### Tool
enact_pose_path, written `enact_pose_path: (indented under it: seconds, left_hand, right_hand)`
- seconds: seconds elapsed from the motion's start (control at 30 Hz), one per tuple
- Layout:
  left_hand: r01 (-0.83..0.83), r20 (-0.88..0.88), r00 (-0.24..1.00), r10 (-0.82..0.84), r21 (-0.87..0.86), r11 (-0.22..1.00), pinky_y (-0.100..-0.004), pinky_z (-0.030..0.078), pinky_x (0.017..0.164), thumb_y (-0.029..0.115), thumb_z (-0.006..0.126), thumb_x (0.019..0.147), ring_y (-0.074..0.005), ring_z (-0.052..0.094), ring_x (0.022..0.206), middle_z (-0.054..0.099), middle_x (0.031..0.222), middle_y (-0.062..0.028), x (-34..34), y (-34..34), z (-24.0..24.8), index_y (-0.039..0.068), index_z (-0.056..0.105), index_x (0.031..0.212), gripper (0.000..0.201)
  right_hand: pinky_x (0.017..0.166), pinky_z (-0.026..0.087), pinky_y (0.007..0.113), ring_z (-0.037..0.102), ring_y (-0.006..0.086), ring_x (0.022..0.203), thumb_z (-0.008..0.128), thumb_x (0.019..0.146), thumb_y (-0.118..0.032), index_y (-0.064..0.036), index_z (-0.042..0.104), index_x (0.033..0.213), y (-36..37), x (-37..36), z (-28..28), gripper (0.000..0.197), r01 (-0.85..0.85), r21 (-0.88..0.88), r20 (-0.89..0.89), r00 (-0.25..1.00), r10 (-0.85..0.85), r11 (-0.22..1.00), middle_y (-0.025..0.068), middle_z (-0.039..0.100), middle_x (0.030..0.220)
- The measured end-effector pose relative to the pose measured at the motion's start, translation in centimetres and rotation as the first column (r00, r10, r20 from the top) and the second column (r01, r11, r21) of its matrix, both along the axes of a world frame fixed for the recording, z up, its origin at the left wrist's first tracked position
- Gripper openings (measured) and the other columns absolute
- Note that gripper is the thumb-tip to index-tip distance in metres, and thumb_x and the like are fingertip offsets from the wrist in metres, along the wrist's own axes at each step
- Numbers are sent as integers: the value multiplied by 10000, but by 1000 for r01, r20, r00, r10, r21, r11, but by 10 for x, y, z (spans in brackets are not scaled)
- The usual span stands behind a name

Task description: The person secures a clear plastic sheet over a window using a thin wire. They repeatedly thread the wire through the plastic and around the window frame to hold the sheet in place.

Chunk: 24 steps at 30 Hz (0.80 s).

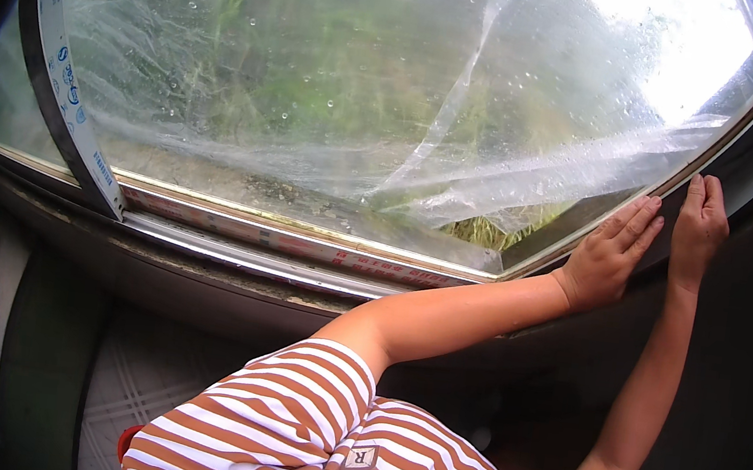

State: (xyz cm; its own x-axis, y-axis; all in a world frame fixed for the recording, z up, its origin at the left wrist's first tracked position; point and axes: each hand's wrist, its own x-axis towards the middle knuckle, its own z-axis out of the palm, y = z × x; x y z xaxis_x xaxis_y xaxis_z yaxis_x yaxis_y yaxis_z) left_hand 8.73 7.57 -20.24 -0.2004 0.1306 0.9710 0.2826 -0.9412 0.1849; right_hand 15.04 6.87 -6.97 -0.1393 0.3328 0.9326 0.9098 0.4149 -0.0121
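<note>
At centre right, I'm laying a half-open, empty-looking left hand [606, 261] against the dark, straight, metal-looking window frame [750, 149]; the right hand [702, 224] is bunching, hold unclear. Probably stiff, slick; edges are offering grip.

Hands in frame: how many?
2. The left hand is by the lower right edge of the window; the right hand is just right of it, slightly higher in the picture. Neither is hidden.
</note>
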Motion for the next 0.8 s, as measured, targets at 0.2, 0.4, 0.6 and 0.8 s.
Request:
enact_pose_path:
  seconds: [0.2, 0.4, 0.6, 0.8]
  left_hand:
    - [-29, -14, 1000, 28, -64, 998, -418, 272, 1085, 6, 491, 695, -405, 335, 1291, 360, 1372, -268, -6, -18, -9, -116, 413, 1276, 599]
    - [-20, -75, 997, 11, -119, 993, -424, 333, 1038, -11, 475, 713, -406, 410, 1207, 395, 1333, -277, -16, -25, -5, -124, 408, 1272, 575]
    - [-130, -194, 974, 114, -69, 989, -427, 395, 969, -53, 485, 704, -410, 476, 1104, 448, 1274, -300, -30, -25, -8, -121, 443, 1247, 549]
    - [-143, -208, 970, 129, -54, 988, -439, 415, 922, -46, 521, 699, -422, 488, 1044, 462, 1251, -299, -32, -31, -3, -73, 490, 1221, 524]
  right_hand:
    - [515, 371, 302, 352, 153, 546, 516, 928, -146, 5, 490, 772, 3, 7, -2, 219, -19, 26, 13, 1000, 18, 999, 118, 399, 606]
    - [519, 386, 307, 376, 165, 539, 540, 910, -140, -3, 517, 741, -16, 0, -5, 218, -9, -17, -71, 997, 8, 1000, 129, 427, 599]
    - [510, 406, 305, 458, 161, 521, 575, 856, -94, -8, 529, 713, -37, -3, -22, 174, -157, 119, -272, 945, 185, 980, 113, 465, 582]
    - [495, 355, 221, 396, 50, 538, 594, 808, -10, -1, 531, 694, -79, -13, 15, 131, -271, 336, -98, 943, 319, 902, 60, 547, 1040]
